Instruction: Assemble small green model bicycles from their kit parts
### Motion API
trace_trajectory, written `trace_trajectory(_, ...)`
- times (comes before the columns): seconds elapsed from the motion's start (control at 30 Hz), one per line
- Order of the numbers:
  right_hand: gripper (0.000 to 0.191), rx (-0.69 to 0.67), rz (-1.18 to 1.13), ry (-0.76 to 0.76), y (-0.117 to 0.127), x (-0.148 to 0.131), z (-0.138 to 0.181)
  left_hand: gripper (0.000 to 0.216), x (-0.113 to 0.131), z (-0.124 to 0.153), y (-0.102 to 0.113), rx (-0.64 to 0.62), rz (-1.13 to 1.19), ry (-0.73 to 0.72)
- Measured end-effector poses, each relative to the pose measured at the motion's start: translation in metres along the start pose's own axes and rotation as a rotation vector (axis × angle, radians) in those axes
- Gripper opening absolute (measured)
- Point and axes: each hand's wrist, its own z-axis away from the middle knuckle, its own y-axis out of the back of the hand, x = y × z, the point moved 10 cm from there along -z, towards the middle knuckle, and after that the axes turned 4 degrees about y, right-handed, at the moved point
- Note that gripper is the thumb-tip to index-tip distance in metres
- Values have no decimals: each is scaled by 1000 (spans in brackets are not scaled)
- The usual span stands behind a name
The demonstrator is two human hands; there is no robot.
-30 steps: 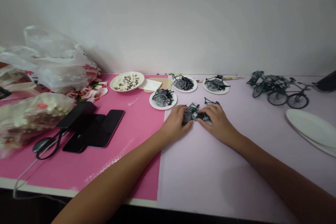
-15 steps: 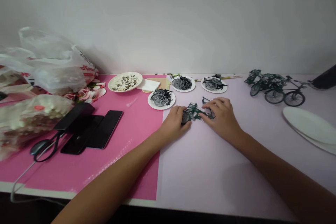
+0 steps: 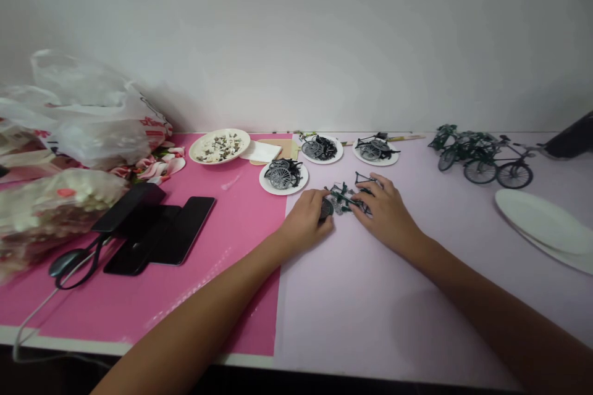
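Observation:
My left hand [image 3: 306, 221] and my right hand [image 3: 385, 213] rest on the lilac mat, both closed around a small pile of green and grey toy bicycle parts [image 3: 343, 199]. The left fingers pinch a grey wheel at the pile's left end. The right fingers curl over the green frame pieces on its right end. A loose green part [image 3: 362, 178] lies just behind my right hand.
Three small white plates of bicycle parts [image 3: 283, 174] [image 3: 320, 148] [image 3: 376, 150] stand behind the hands. Assembled green toy bicycles [image 3: 482, 155] stand at back right, white plates [image 3: 542, 222] at right. A bowl of small pieces [image 3: 221, 145], phones [image 3: 171, 228], scissors [image 3: 74, 259] and plastic bags [image 3: 78, 117] fill the pink mat.
Both hands stay on the parts pile; my right hand has shifted slightly and its fingers moved over the green pieces. The view has drifted a little.

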Motion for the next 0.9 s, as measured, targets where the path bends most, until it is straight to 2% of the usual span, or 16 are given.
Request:
trace_trajectory(0.4,8,86,-197,-38,1,12,-2,48,-1,0,0,-2,13,-13)
trace_trajectory(0.63,7,131,-327,-63,9,14,-5,47,0,0,-1,-6,13,-17)
trace_trajectory(0.9,13,151,-322,-156,12,30,-4,46,2,0,0,-9,21,-5)
